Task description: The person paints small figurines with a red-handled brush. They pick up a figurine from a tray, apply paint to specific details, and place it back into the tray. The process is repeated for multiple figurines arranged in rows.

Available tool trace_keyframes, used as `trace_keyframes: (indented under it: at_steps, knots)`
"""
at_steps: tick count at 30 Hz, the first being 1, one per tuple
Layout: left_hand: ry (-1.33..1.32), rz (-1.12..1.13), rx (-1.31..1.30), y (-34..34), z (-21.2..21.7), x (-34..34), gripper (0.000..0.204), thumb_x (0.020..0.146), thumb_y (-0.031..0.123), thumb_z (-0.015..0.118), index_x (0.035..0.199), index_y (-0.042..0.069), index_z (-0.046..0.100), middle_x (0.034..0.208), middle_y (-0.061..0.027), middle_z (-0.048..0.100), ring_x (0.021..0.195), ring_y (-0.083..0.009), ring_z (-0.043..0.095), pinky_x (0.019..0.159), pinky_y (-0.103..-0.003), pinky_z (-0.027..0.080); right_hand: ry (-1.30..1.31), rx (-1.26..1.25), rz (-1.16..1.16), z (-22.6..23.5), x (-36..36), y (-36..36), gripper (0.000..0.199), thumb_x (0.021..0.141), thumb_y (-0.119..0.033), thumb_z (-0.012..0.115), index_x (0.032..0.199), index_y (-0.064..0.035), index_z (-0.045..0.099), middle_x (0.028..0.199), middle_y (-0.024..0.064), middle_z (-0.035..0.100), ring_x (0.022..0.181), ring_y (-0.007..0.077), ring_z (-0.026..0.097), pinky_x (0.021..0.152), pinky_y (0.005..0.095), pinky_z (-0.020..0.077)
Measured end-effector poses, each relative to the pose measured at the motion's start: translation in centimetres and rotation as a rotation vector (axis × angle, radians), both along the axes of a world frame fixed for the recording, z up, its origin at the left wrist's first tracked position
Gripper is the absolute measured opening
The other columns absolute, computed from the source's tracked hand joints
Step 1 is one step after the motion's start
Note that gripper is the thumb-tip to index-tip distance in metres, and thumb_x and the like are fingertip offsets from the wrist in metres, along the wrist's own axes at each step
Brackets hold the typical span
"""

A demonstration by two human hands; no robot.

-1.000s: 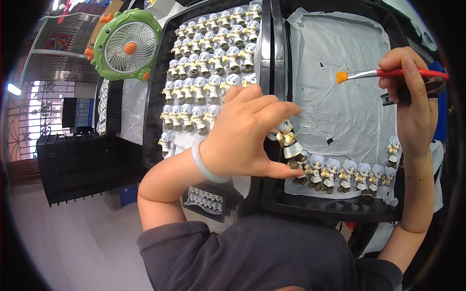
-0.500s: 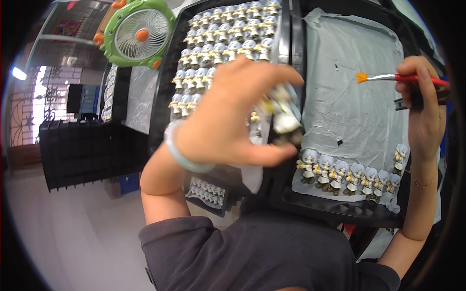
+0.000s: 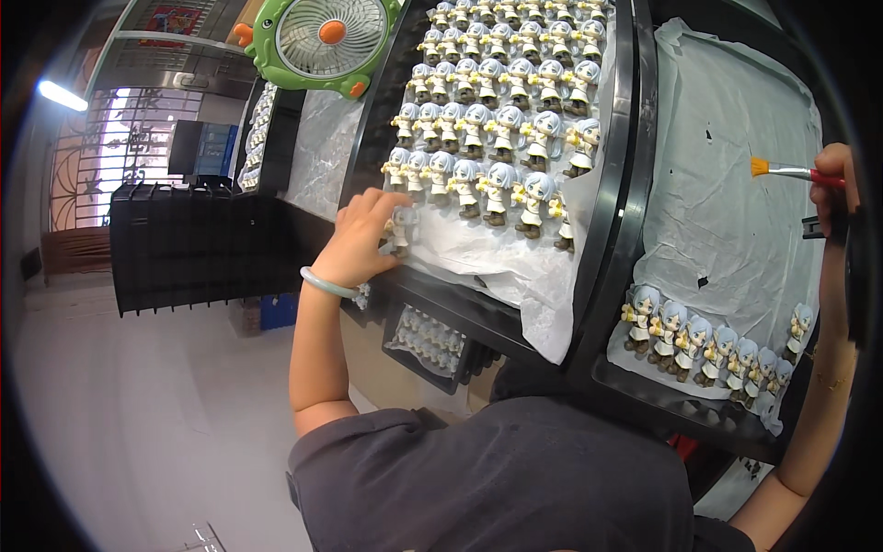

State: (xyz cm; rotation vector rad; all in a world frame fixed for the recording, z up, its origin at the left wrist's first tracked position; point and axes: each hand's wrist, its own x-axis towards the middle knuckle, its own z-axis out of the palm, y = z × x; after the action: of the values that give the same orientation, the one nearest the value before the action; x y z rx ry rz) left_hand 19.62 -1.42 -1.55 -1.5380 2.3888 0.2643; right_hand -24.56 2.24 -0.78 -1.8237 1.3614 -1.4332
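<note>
At the near left corner of the left tray, my left hand is closed around a small figurine with pale blue hair and white clothes. Its fingers and thumb straddle the figurine, which stands upright on the white lining sheet. Rows of matching figurines stand just beyond it. My right hand, partly cut off at the dark rim, grips a paintbrush with orange bristles and a red handle, pointing left over the right tray. A small dark object sits by that hand; its kind is unclear.
Along the right tray's near edge stand several figurines. A green fan stands at the far left. Below the left tray is a lower tray with figurines. A black crate lies further left.
My left hand has carried the figurine leftward from between the trays to the left tray's near corner. My right hand still holds the paintbrush. The whole view has shifted.
</note>
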Motion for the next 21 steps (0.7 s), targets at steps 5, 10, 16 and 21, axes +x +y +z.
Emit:
trace_keyframes:
  at_steps: [5, 10, 16, 21]
  knots:
    - [-0.03, -0.12, -0.138, -0.2, 2.9, -3.9, 0.061, 0.052, 0.004, 0.069, 0.107, 0.008, 0.043, 0.102, -0.0107, 0.047, 0.101, -0.0304, 0.043, 0.086, -0.037, 0.032, -0.076, -0.108, -0.023, -0.4, -1.9, 0.6, 0.036, 0.091, -0.028, 0.033, 0.09, -0.0005, 0.055, 0.074, 0.0057, 0.055, 0.056, 0.0054, 0.045, 0.048, 0.0155, 0.0301]
    - [0.348, -0.617, 0.067, -0.6, 4.8, -16.8, 0.039, 0.058, 0.004, 0.065, 0.094, 0.004, 0.05, 0.092, -0.0103, 0.051, 0.089, -0.0287, 0.048, 0.08, -0.036, 0.036, -0.268, -0.303, -0.095, 0.7, -2.5, 1.3, 0.028, 0.089, -0.021, 0.04, 0.087, 0.0012, 0.057, 0.075, 0.0054, 0.057, 0.059, 0.0042, 0.046, 0.051, 0.0164, 0.0333]
    - [0.503, -1.138, 0.038, 1.9, -2.6, -34.0, 0.03, 0.07, 0.016, 0.06, 0.097, 0.006, 0.053, 0.087, -0.0094, 0.055, 0.083, -0.0257, 0.052, 0.077, -0.035, 0.039, -0.435, -0.162, -0.183, 1.2, -2.9, 0.1, 0.029, 0.088, -0.021, 0.044, 0.075, 0.0004, 0.058, 0.065, 0.0034, 0.056, 0.057, 0.0042, 0.046, 0.051, 0.0165, 0.0353]
    - [0.751, -1.026, 0.245, 3.8, -8.2, -42.0, 0.021, 0.075, 0.018, 0.054, 0.089, 0.003, 0.059, 0.088, -0.0149, 0.061, 0.085, -0.0297, 0.057, 0.075, -0.038, 0.043, -0.567, -0.223, 0.05, 0.9, -1.9, -0.8, 0.025, 0.088, -0.018, 0.047, 0.074, 0.0007, 0.057, 0.068, 0.0039, 0.056, 0.065, 0.0074, 0.05, 0.06, 0.0205, 0.0409]
